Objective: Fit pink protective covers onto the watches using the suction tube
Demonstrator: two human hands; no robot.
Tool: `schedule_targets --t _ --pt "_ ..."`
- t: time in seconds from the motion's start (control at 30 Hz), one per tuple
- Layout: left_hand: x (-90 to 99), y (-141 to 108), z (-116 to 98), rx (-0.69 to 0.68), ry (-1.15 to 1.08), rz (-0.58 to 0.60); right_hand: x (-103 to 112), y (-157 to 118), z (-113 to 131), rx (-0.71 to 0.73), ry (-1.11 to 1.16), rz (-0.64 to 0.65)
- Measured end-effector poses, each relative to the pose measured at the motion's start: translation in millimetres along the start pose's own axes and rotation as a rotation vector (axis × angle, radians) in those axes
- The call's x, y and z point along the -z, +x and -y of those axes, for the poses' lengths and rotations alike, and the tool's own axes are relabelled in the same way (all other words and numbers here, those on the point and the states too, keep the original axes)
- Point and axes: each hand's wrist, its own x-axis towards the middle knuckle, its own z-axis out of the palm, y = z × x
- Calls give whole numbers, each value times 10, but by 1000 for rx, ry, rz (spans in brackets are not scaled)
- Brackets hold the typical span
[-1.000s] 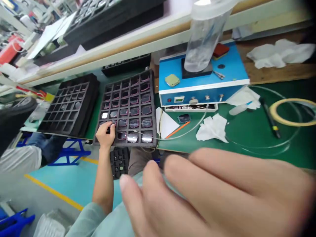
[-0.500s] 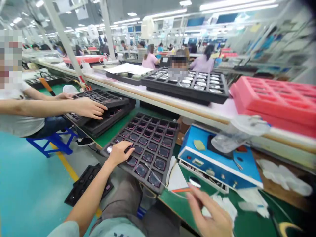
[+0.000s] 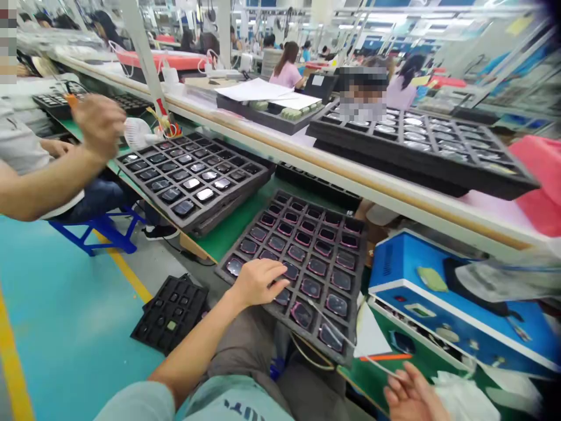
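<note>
- Far to the left of the person's hands, a co-worker's raised hand (image 3: 101, 126) is showing as a blur; whether it is gripping anything is impossible to tell.
- Below and left of the left hand, a smaller black tray (image 3: 146, 332) is lying lower than the bench.
- Beyond the left hand, on its left side, a neighbouring foam tray (image 3: 234, 203) is holding rows of glossy pieces.
- The left hand (image 3: 258, 280) is hanging loosely curved over the near part of the main foam tray (image 3: 355, 286); thumb and fingers are standing apart, with nothing visible between them.
- Under and beyond that hand, the pink-edged dark pieces (image 3: 317, 266) are filling nearly every visible pocket; the hand is hiding some; one in the nearest row is seeming to tilt.
- Between the hands, a thin pale tube (image 3: 385, 369) is stretching across the tray corner; its tip is ending near that tilted piece, contact being unclear.
- The right hand (image 3: 409, 394) is pinching the tube's near part, fingers curled.
- Work is apparently continuing; filling is looking close to complete, but nothing is marking which pieces are finished and which are waiting.
</note>
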Motion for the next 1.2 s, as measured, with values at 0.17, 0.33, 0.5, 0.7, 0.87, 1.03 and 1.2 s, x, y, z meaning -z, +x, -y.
schedule_targets --t 0.17,0.33,0.5,0.7,0.87,1.03,1.2 --pt "115 -174 -72 -5 -79 -11 -326 -300 426 45 371 32" --pt "34 -164 -92 -101 -108 32 -668 -404 724 148 467 213" --pt "-393 156 -414 -347 -175 344 -1031 -589 751 344 204 411" --pt "-744 518 -568 -573 -114 393 -1177 -522 885 486 -33 487" --pt "-804 782 -558 -674 -17 423 -984 -283 853 630 -177 362" --pt "-711 731 -708 -457 10 582 -913 -212 735 656 38 280" --pt "-710 615 -803 356 -420 570 -914 -98 616 565 219 215"
